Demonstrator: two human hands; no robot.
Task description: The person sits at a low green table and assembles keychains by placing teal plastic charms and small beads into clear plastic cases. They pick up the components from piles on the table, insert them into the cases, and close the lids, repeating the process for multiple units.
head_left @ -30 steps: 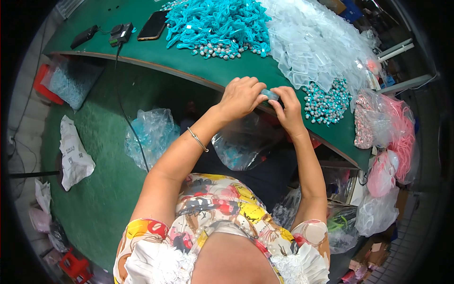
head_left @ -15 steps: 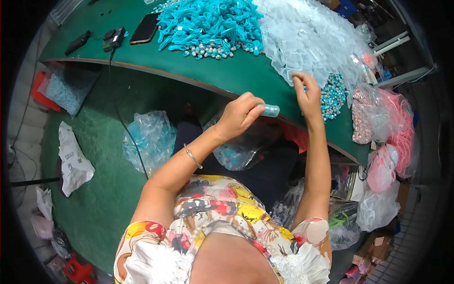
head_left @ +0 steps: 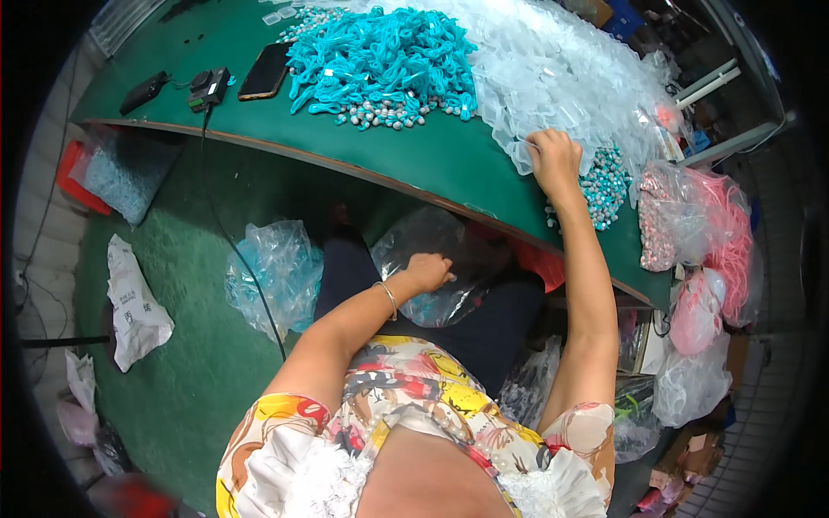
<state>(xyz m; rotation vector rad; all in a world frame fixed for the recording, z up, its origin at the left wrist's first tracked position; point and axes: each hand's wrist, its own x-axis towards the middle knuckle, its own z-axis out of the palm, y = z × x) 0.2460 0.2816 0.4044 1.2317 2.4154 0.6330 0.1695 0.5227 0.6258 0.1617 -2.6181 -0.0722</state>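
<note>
My right hand (head_left: 554, 162) reaches to the near edge of a heap of clear plastic cases (head_left: 553, 78) on the green table. Its thumb and fingers close on a clear plastic case (head_left: 521, 155) there. Beside that hand lies a pile of teal and silver beads (head_left: 607, 186). My left hand (head_left: 429, 272), below the table edge, hovers over an open clear plastic bag (head_left: 432, 233) between my legs, with some teal pieces inside. The left fingers are curled; a small pale spot shows at their tips, too small to name.
Bundled teal cords (head_left: 380, 60) with beads lie on the table (head_left: 345, 151), near a phone (head_left: 263, 71) and a small black device (head_left: 207, 86) whose cable hangs down. Bags of pink cord (head_left: 730, 233) fill the right end. Another bag of teal items (head_left: 272, 268) stands on the floor.
My left hand has dropped from the table edge to the bag; the clear tube-shaped case it held no longer shows. My right hand has moved up slightly and closed at the heap.
</note>
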